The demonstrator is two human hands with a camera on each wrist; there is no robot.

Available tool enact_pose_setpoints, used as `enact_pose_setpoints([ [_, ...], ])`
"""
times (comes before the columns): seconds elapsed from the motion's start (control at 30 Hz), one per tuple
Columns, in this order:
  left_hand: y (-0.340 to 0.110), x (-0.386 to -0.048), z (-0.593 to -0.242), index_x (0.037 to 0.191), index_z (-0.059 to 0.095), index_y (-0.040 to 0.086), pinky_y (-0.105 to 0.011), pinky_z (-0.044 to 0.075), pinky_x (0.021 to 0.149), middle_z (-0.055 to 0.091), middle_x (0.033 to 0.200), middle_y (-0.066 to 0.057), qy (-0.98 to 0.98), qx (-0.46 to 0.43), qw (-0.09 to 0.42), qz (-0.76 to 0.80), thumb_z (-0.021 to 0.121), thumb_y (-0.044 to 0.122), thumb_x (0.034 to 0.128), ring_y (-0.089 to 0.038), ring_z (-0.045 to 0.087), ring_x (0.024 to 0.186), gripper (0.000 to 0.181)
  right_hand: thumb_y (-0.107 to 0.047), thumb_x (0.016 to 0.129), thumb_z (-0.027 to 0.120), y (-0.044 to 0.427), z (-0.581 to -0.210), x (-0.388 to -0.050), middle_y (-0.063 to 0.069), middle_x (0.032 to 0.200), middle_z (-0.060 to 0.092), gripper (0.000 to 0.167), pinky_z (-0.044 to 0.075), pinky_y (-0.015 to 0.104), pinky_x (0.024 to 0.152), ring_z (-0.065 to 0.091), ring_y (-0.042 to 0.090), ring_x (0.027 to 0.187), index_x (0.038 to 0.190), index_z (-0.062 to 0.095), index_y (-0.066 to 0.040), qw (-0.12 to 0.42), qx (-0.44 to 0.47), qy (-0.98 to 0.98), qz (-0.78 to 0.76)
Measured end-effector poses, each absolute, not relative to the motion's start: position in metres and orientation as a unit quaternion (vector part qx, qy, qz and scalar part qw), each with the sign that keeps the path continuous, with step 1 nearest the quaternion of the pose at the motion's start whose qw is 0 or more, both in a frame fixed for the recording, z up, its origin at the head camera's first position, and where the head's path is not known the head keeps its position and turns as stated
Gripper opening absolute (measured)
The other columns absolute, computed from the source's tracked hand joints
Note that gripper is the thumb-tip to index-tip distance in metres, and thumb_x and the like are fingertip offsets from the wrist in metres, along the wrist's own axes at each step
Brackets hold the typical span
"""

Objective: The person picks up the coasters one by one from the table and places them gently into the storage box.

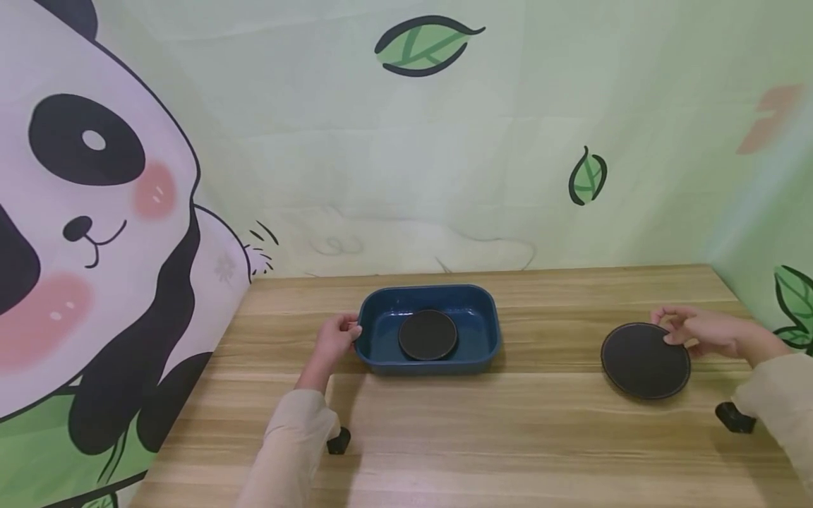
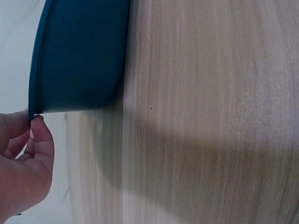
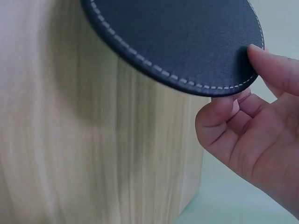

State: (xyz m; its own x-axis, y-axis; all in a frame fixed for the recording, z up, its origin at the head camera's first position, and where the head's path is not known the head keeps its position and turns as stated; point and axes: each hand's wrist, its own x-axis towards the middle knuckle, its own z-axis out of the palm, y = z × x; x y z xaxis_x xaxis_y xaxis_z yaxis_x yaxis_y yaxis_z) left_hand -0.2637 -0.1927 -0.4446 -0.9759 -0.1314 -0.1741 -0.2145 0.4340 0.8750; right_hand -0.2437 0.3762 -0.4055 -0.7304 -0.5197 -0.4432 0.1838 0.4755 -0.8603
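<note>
A blue rectangular dish (image 1: 384,368) with rounded corners stands on the wooden table, a small round black coaster (image 1: 428,335) lying inside it. My left hand (image 1: 334,339) pinches the dish's left rim between thumb and fingers, seen closely in the left wrist view on the blue wall (image 2: 79,56). Off to the right, my right hand (image 1: 705,331) holds a larger round black coaster (image 1: 644,361) by its edge, thumb on top and fingers beneath. Pale stitching runs round that coaster (image 3: 187,42) in the right wrist view, where it is held above the tabletop.
The wood-grain table (image 1: 508,437) ends at a pale green backdrop (image 1: 305,141) with leaves and a large panda (image 1: 95,212) at left. Black wrist devices (image 1: 339,441) sit under both sleeves. Bare tabletop lies between the dish and the right hand.
</note>
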Motion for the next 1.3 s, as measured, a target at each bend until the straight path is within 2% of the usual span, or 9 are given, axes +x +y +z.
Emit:
enact_pose_setpoints([
  [0.57, -0.195, -0.265, -0.448, 0.118, 0.051, -0.004, -0.034, 0.05, 0.069, 0.055, 0.099, -0.018, 0.845, -0.095, 0.035, 0.525, 0.05, 0.002, 0.087, -0.021, 0.053, 0.082, 0.031, -0.01, 0.085, 0.054, 0.338, -0.4, -0.258, -0.007, 0.08, 0.046, 0.018, 0.044, 0.029, 0.063, 0.05, 0.008, 0.071, 0.096, 0.044, -0.021, 0.275, -0.106, 0.792, -0.535],
  [0.83, -0.194, -0.265, -0.448, 0.117, 0.052, -0.004, -0.035, 0.05, 0.068, 0.055, 0.095, -0.016, 0.845, -0.096, 0.03, 0.526, 0.051, 0.001, 0.0864, -0.016, 0.051, 0.076, 0.031, -0.006, 0.086, 0.052, 0.312, -0.398, -0.263, -0.006, 0.083, 0.053, 0.018, 0.048, 0.03, 0.065, 0.057, 0.01, 0.073, 0.097, 0.043, -0.019, 0.274, -0.11, 0.759, -0.581],
  [1.1, -0.194, -0.265, -0.446, 0.117, 0.052, -0.004, -0.035, 0.05, 0.067, 0.055, 0.095, -0.016, 0.843, -0.1, 0.029, 0.527, 0.051, 0.002, 0.0862, -0.015, 0.051, 0.074, 0.031, -0.003, 0.085, 0.053, 0.28, -0.397, -0.265, -0.005, 0.082, 0.056, 0.019, 0.047, 0.027, 0.06, 0.056, 0.01, 0.069, 0.096, 0.047, -0.017, 0.26, -0.104, 0.726, -0.628],
  [1.3, -0.194, -0.265, -0.448, 0.115, 0.052, -0.005, -0.035, 0.05, 0.068, 0.056, 0.095, -0.016, 0.843, -0.097, 0.026, 0.529, 0.052, 0.001, 0.086, -0.014, 0.051, 0.074, 0.03, -0.003, 0.085, 0.053, 0.254, -0.395, -0.267, -0.005, 0.083, 0.056, 0.022, 0.046, 0.024, 0.059, 0.055, 0.008, 0.067, 0.1, 0.042, -0.015, 0.245, -0.078, 0.73, -0.633],
])
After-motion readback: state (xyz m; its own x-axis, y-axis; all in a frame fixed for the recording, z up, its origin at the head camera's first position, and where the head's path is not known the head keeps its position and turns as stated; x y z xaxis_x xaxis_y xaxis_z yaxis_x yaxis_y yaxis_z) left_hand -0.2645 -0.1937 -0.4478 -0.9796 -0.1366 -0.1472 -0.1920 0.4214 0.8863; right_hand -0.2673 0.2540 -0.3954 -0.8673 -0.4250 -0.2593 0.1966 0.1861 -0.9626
